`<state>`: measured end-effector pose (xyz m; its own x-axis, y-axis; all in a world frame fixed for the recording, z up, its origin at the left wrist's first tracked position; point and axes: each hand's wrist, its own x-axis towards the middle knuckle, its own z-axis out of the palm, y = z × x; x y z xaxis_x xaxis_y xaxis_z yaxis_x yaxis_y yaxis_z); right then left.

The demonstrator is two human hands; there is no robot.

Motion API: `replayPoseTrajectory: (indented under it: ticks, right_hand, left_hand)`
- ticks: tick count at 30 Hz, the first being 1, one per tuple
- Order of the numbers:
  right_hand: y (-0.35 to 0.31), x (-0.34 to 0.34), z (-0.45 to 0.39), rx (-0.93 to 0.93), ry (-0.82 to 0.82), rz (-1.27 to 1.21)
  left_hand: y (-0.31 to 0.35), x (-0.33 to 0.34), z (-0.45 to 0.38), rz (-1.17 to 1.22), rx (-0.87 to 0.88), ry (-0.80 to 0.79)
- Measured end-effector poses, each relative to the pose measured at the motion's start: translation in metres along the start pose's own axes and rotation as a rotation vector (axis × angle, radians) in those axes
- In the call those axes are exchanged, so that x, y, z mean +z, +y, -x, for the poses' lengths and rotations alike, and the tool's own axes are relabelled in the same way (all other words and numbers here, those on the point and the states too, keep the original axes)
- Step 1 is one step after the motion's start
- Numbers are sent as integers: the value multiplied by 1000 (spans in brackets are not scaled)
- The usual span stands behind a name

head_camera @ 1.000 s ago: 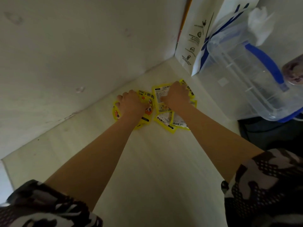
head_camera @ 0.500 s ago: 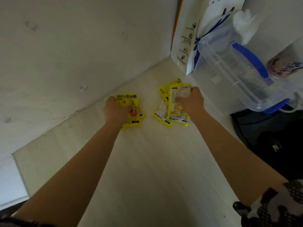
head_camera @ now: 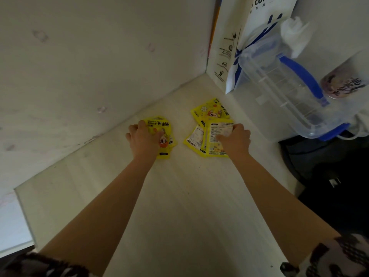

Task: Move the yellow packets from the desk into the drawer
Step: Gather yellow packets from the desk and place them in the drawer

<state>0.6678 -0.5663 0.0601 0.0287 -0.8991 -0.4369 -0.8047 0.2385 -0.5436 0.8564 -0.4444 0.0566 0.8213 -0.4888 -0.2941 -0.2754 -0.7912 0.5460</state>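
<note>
Head view, left hand (head_camera: 142,139) gripping a few packets (head_camera: 162,136) on the desk (head_camera: 179,206), right hand (head_camera: 235,139) pinching another stack (head_camera: 214,136) (fingers curled), jug (head_camera: 289,92) nearby.

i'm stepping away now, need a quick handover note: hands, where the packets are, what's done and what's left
Left hand: grips a small stack of yellow packets, low over the desk.
Right hand: pinches the top packet of a second, fanned pile that lies on the desk.
Done: packets gathered into two bunches, one per hand.
Left: lift both bunches, pick up any packets that stay behind, and put them all in the drawer. The drawer is not in view, so none can be counted as stowed.
</note>
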Motion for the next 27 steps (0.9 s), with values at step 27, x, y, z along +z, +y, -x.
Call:
replayPoseTrajectory:
  ticks: [27]
  right_hand:
    - [4,7,32,-159,-49,-135]
  left_hand:
    - [18,18,2,-155,65,-64]
